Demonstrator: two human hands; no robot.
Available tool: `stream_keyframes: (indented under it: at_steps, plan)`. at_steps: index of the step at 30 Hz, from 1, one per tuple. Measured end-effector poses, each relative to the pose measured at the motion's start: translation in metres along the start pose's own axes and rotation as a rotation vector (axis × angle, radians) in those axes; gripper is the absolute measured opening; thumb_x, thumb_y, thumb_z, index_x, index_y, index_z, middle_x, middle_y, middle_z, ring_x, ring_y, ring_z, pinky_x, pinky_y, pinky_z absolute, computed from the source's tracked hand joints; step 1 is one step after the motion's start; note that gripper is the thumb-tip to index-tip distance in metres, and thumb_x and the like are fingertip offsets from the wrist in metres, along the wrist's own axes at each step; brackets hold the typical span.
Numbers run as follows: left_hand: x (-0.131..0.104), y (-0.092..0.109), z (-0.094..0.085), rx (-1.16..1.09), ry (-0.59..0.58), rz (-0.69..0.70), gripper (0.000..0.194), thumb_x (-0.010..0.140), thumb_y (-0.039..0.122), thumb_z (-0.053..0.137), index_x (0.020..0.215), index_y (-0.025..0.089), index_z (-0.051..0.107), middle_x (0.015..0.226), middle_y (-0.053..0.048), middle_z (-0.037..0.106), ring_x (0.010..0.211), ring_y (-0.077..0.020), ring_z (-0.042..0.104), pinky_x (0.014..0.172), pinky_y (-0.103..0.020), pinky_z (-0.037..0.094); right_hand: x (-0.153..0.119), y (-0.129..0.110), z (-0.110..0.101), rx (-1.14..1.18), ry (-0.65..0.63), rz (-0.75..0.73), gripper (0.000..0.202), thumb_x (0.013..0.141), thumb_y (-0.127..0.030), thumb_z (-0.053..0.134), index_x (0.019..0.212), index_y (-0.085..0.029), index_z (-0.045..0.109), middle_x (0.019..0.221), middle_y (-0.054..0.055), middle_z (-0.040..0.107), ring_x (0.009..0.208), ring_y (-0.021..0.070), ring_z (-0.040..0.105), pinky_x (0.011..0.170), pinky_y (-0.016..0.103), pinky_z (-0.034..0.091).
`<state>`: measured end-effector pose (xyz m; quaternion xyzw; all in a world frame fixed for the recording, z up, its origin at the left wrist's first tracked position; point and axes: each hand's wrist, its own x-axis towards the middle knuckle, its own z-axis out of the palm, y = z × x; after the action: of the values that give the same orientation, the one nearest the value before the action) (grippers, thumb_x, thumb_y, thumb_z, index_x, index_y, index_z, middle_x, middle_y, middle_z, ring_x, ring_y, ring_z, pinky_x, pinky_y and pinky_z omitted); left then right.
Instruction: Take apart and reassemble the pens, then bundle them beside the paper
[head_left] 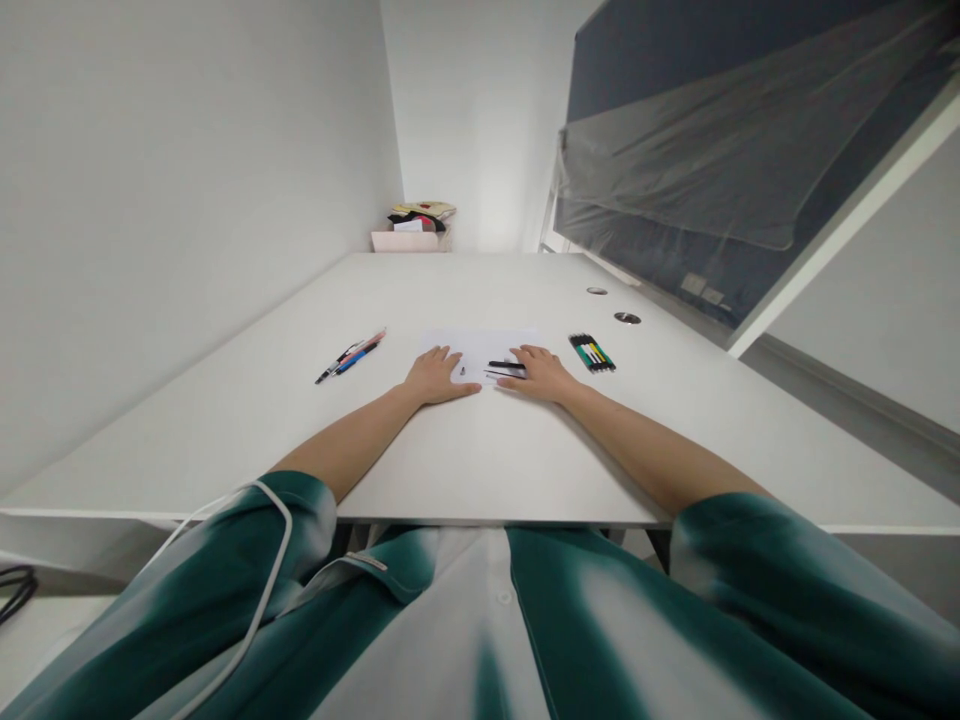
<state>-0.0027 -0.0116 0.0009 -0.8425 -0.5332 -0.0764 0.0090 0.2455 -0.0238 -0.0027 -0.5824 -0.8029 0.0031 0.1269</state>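
A white sheet of paper (480,343) lies on the table in front of me. My left hand (433,377) rests flat on its left side, fingers spread and thumb pointing inward. A tiny dark piece (463,371) sits just right of that hand. On the right side of the sheet, my right hand (546,376) lies flat with its fingers stretched out. Thin dark pen-like pieces (507,365) lie between its thumb and fingers, their right ends close to or under the palm; whether it touches them I cannot tell. Neither hand grips anything.
Several pens (351,358) lie together at left. A green pack of pens or leads (592,353) lies at right. The white table (465,460) has two round grommets (627,318) near its right edge. A pale box (405,241) stands at the far end; a plastic-draped dark panel (675,150) rises at right.
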Motion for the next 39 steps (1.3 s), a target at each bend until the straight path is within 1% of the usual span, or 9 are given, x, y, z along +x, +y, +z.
stream_keyframes:
  at_steps: [1, 3, 7, 11, 21, 26, 28, 34, 39]
  plan:
    - [0.0006, -0.0008, 0.0008, 0.005, -0.039, -0.019, 0.095, 0.074, 0.083, 0.04, 0.143, 0.019, 0.04, 0.154, -0.015, 0.033, 0.142, -0.0348, 0.029, 0.115, -0.045, 0.025, -0.0004, 0.0, 0.0004, -0.016, -0.03, 0.031, 0.085, 0.079, -0.072, 0.052, 0.144, -0.018, 0.042, 0.15, 0.019, 0.039, 0.136, 0.0378, 0.035, 0.109, 0.052, 0.031]
    - [0.0018, -0.0019, 0.0019, 0.008, -0.092, -0.039, 0.097, 0.074, 0.085, 0.035, 0.145, 0.019, 0.038, 0.155, -0.017, 0.031, 0.143, -0.0351, 0.028, 0.115, -0.046, 0.024, -0.001, -0.0006, 0.0006, -0.035, -0.086, 0.056, 0.086, 0.079, -0.075, 0.048, 0.144, -0.019, 0.042, 0.15, 0.018, 0.038, 0.137, 0.0379, 0.035, 0.109, 0.052, 0.031]
    - [0.0024, -0.0015, 0.001, 0.001, -0.106, -0.03, 0.096, 0.076, 0.084, 0.034, 0.144, 0.017, 0.04, 0.154, -0.019, 0.032, 0.141, -0.0359, 0.031, 0.113, -0.047, 0.026, -0.0012, -0.0018, -0.001, -0.049, -0.135, 0.053, 0.081, 0.08, -0.075, 0.045, 0.141, -0.022, 0.045, 0.148, 0.016, 0.041, 0.136, 0.0367, 0.037, 0.108, 0.052, 0.032]
    - [0.0012, 0.0001, -0.0002, -0.008, -0.107, -0.043, 0.094, 0.076, 0.083, 0.036, 0.143, 0.017, 0.04, 0.154, -0.018, 0.032, 0.142, -0.0356, 0.03, 0.113, -0.046, 0.026, -0.0013, -0.0026, -0.0021, -0.053, -0.138, 0.06, 0.082, 0.08, -0.076, 0.045, 0.142, -0.022, 0.045, 0.149, 0.016, 0.04, 0.137, 0.0363, 0.035, 0.109, 0.05, 0.031]
    - [0.001, 0.0, 0.0006, 0.012, -0.112, -0.044, 0.097, 0.076, 0.084, 0.032, 0.145, 0.016, 0.038, 0.155, -0.019, 0.031, 0.142, -0.0354, 0.03, 0.114, -0.046, 0.025, 0.0009, 0.0009, 0.0016, -0.048, -0.137, 0.061, 0.085, 0.079, -0.078, 0.043, 0.142, -0.021, 0.044, 0.151, 0.016, 0.038, 0.139, 0.0361, 0.034, 0.11, 0.05, 0.03]
    - [0.0014, -0.0002, 0.0007, -0.001, -0.113, -0.053, 0.092, 0.077, 0.083, 0.036, 0.144, 0.02, 0.039, 0.156, -0.016, 0.03, 0.143, -0.0345, 0.028, 0.114, -0.045, 0.025, 0.0009, 0.0007, 0.0014, -0.046, -0.138, 0.062, 0.086, 0.078, -0.079, 0.044, 0.142, -0.022, 0.045, 0.15, 0.016, 0.04, 0.138, 0.0361, 0.035, 0.11, 0.05, 0.031]
    - [0.0014, -0.0003, 0.0005, -0.006, -0.117, -0.056, 0.092, 0.076, 0.083, 0.037, 0.144, 0.02, 0.039, 0.156, -0.016, 0.03, 0.143, -0.0346, 0.028, 0.115, -0.045, 0.024, 0.0007, 0.0002, 0.0008, -0.047, -0.141, 0.065, 0.086, 0.077, -0.079, 0.044, 0.142, -0.022, 0.045, 0.149, 0.016, 0.04, 0.138, 0.0366, 0.035, 0.109, 0.051, 0.031]
    - [0.0009, -0.0006, 0.0004, -0.016, -0.105, -0.048, 0.091, 0.077, 0.082, 0.038, 0.143, 0.019, 0.04, 0.155, -0.016, 0.031, 0.143, -0.0353, 0.029, 0.114, -0.046, 0.025, -0.0007, -0.002, -0.0017, -0.051, -0.135, 0.063, 0.081, 0.08, -0.076, 0.045, 0.142, -0.023, 0.045, 0.149, 0.015, 0.041, 0.138, 0.0361, 0.035, 0.11, 0.05, 0.031]
    - [0.0011, -0.0004, 0.0002, -0.011, -0.118, -0.059, 0.093, 0.076, 0.083, 0.037, 0.144, 0.021, 0.039, 0.156, -0.016, 0.03, 0.143, -0.0351, 0.028, 0.114, -0.046, 0.025, -0.0016, -0.0034, -0.0027, -0.046, -0.141, 0.076, 0.083, 0.079, -0.077, 0.044, 0.142, -0.023, 0.044, 0.15, 0.015, 0.04, 0.138, 0.0359, 0.035, 0.11, 0.051, 0.031]
